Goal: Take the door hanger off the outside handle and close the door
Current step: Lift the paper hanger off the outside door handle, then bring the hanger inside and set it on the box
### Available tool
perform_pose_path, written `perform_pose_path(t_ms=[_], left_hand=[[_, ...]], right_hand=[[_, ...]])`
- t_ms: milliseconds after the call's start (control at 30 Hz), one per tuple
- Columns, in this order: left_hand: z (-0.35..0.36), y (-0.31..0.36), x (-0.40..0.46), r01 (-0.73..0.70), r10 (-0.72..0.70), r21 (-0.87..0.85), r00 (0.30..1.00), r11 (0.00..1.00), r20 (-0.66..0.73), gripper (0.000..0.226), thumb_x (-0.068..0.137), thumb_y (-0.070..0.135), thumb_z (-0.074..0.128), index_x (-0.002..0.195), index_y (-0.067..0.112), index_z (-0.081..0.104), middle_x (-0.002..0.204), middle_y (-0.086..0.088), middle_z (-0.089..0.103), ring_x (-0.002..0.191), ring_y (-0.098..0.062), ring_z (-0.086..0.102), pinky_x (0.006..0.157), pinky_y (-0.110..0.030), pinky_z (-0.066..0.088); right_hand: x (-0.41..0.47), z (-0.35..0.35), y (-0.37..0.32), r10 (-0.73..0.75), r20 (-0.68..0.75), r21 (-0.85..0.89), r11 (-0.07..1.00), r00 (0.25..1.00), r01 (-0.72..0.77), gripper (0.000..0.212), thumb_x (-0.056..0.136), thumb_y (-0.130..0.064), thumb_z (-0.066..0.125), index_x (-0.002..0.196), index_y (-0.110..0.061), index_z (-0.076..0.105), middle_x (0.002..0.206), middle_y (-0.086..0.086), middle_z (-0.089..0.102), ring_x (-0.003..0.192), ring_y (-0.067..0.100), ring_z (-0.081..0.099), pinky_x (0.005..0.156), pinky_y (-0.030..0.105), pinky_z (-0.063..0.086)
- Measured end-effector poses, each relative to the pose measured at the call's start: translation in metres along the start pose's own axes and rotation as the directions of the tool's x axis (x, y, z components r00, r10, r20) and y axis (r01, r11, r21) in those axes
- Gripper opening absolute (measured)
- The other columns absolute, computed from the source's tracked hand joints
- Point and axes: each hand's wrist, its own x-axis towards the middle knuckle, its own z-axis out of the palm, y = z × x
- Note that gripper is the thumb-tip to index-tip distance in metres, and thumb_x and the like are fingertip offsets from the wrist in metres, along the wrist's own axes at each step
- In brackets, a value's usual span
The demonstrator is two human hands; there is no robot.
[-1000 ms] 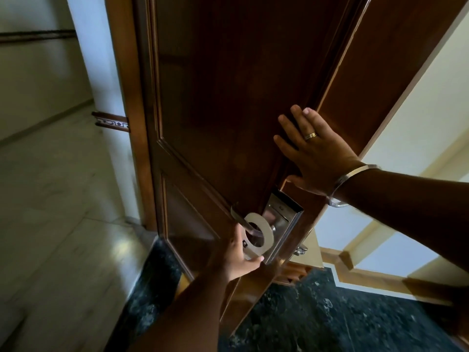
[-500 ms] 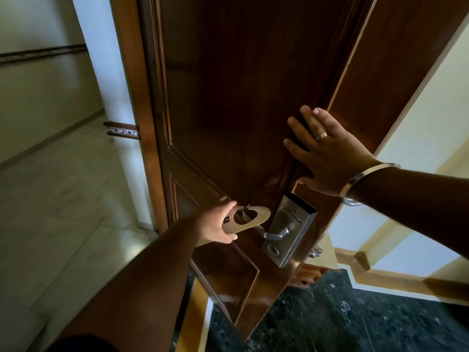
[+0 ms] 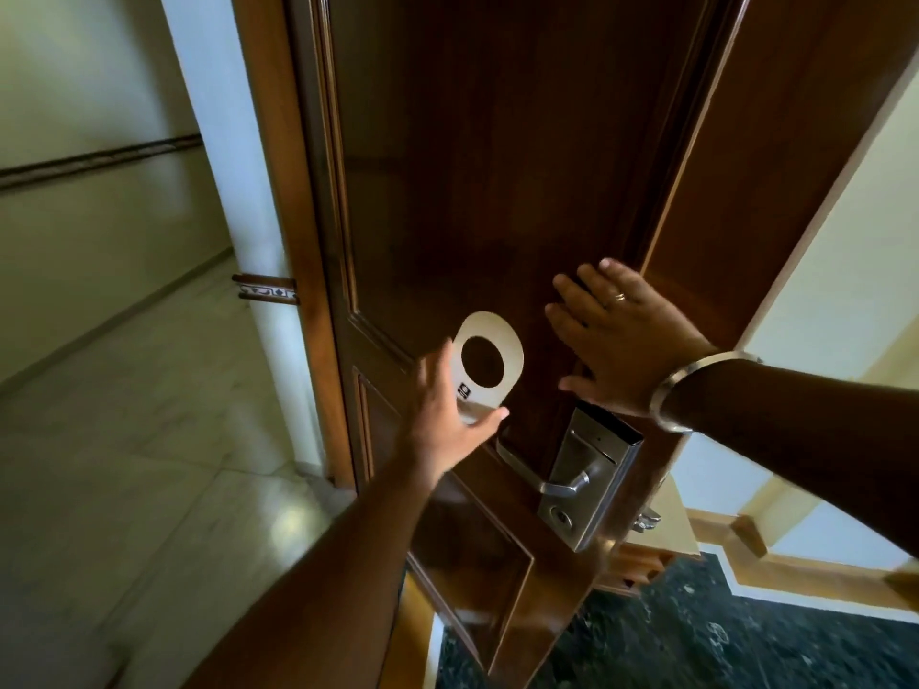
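A white door hanger (image 3: 512, 353) with a round hole is held upright in front of the dark wooden door (image 3: 472, 166), clear of the handle. My left hand (image 3: 447, 415) grips its lower end between thumb and fingers. The silver lever handle (image 3: 567, 485) on its metal lock plate (image 3: 594, 479) sits bare, below and to the right of the hanger. My right hand (image 3: 626, 340) lies flat on the door just above the lock plate, fingers spread, holding nothing. The door stands ajar.
A wooden door frame (image 3: 278, 241) and a white wall with a decorated trim strip (image 3: 266, 289) stand at the left. Pale marble floor (image 3: 124, 464) fills the corridor. Dark speckled floor (image 3: 696, 634) and a cream wall (image 3: 845, 315) lie to the right.
My left hand has pulled the hanger off the lever handle, then lifted it up and turned it upright in front of the door. My right hand has stayed flat on the door.
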Motion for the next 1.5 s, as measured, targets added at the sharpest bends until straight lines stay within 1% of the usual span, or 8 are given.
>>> perform_pose_path(t_ms=[133, 267, 400, 567, 700, 967, 1200, 1500], left_hand=[[-0.002, 0.032, -0.035, -0.081, 0.101, 0.087, 0.959, 0.993, -0.263, 0.112, 0.064, 0.066, 0.076, 0.151, 0.018, 0.023, 0.144, -0.008, 0.041, 0.125, -0.015, 0.044, 0.091, -0.017, 0.037], [-0.011, 0.049, -0.061, -0.15, 0.153, 0.039, 0.915, 0.988, -0.374, 0.108, 0.064, 0.068, 0.076, 0.147, 0.014, 0.032, 0.134, 0.002, 0.045, 0.115, 0.004, 0.039, 0.083, 0.002, 0.034], [-0.002, 0.029, -0.104, 0.103, -0.154, -0.364, 0.981, 0.926, -0.114, 0.061, 0.083, 0.046, 0.071, 0.133, 0.022, 0.048, 0.123, 0.002, 0.063, 0.107, -0.005, 0.062, 0.082, -0.022, 0.056], [0.036, 0.01, -0.163, 0.417, -0.361, -0.311, 0.906, 0.854, 0.223, 0.012, 0.093, 0.033, 0.062, 0.104, 0.027, 0.062, 0.095, 0.013, 0.068, 0.08, 0.02, 0.059, 0.06, -0.005, 0.047], [0.088, 0.031, -0.192, 0.516, -0.41, -0.343, 0.848, 0.785, 0.337, 0.018, 0.091, 0.035, 0.067, 0.108, 0.028, 0.065, 0.09, 0.025, 0.066, 0.085, 0.01, 0.065, 0.069, -0.014, 0.055], [0.227, 0.102, -0.211, 0.507, -0.327, -0.327, 0.819, 0.798, 0.472, 0.029, 0.087, 0.037, 0.065, 0.108, 0.017, 0.068, 0.11, -0.002, 0.072, 0.104, -0.016, 0.067, 0.086, -0.042, 0.059], [0.363, 0.177, -0.148, 0.576, -0.356, -0.334, 0.77, 0.746, 0.53, 0.016, 0.096, 0.016, 0.06, 0.11, 0.01, 0.065, 0.112, -0.01, 0.068, 0.1, -0.017, 0.066, 0.078, -0.033, 0.06], [0.452, 0.167, -0.044, 0.707, -0.579, -0.288, 0.7, 0.646, 0.418, 0.024, 0.096, 0.013, 0.059, 0.118, 0.008, 0.066, 0.118, -0.008, 0.068, 0.106, -0.023, 0.064, 0.076, -0.028, 0.059]], right_hand=[[0.006, -0.024, -0.016, 0.122, -0.034, 0.585, 0.807, 0.992, -0.079, 0.074, 0.085, -0.068, 0.041, 0.139, -0.017, 0.039, 0.127, 0.007, 0.063, 0.112, 0.028, 0.061, 0.097, 0.043, 0.046], [0.008, -0.045, -0.02, 0.104, 0.035, 0.843, 0.532, 0.994, -0.085, 0.033, 0.092, -0.044, 0.054, 0.112, -0.018, 0.057, 0.091, -0.001, 0.062, 0.079, 0.017, 0.058, 0.064, 0.03, 0.041], [-0.004, -0.047, -0.022, 0.074, 0.012, 0.892, 0.45, 0.997, -0.044, 0.022, 0.09, -0.032, 0.062, 0.106, -0.016, 0.061, 0.088, -0.003, 0.06, 0.084, 0.018, 0.06, 0.068, 0.031, 0.045], [-0.04, -0.025, -0.021, 0.029, 0.016, 0.888, 0.46, 0.999, -0.028, 0.022, 0.088, -0.029, 0.066, 0.106, -0.02, 0.06, 0.092, -0.007, 0.052, 0.085, 0.017, 0.052, 0.072, 0.03, 0.038], [-0.083, 0.011, -0.009, 0.002, 0.063, 0.865, 0.499, 0.998, -0.056, 0.023, 0.087, -0.027, 0.065, 0.106, -0.014, 0.063, 0.092, -0.003, 0.055, 0.086, 0.02, 0.053, 0.074, 0.032, 0.039], [-0.162, 0.143, 0.06, -0.001, 0.196, 0.871, 0.46, 0.981, -0.174, 0.017, 0.087, -0.023, 0.066, 0.102, -0.015, 0.067, 0.096, 0.001, 0.063, 0.087, 0.024, 0.057, 0.077, 0.035, 0.046], [-0.177, 0.296, 0.148, 0.096, 0.255, 0.882, 0.384, 0.962, -0.272, 0.018, 0.086, -0.022, 0.065, 0.103, -0.015, 0.066, 0.098, 0.004, 0.064, 0.085, 0.021, 0.053, 0.074, 0.031, 0.038], [-0.093, 0.441, 0.171, 0.225, 0.393, 0.905, 0.079, 0.892, -0.419, 0.021, 0.086, -0.013, 0.061, 0.106, -0.014, 0.067, 0.099, 0.005, 0.066, 0.086, 0.02, 0.056, 0.075, 0.027, 0.039]])
